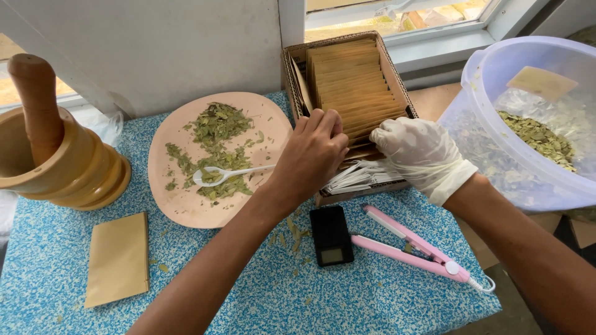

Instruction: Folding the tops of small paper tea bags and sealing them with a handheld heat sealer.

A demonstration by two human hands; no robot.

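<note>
A cardboard box (397, 80) at the table's back holds several upright brown paper pouches (351, 80). My bare left hand (310, 155) reaches into the box, its fingertips on the front pouches. My right hand (419, 152), in a white glove, rests beside it on the same front pouches, fingers curled. White pouches (360, 177) lie in the box's near end, below both hands. Whether either hand has closed on a pouch is hidden by the fingers.
A pink plate (180, 198) with dried green leaves and a white spoon (226, 175) lies left of the box. A wooden mortar and pestle (49, 155) stand far left. A brown pouch (118, 257), black pocket scale (331, 236), pink sealing iron (410, 245) and clear leaf tub (534, 124) surround them.
</note>
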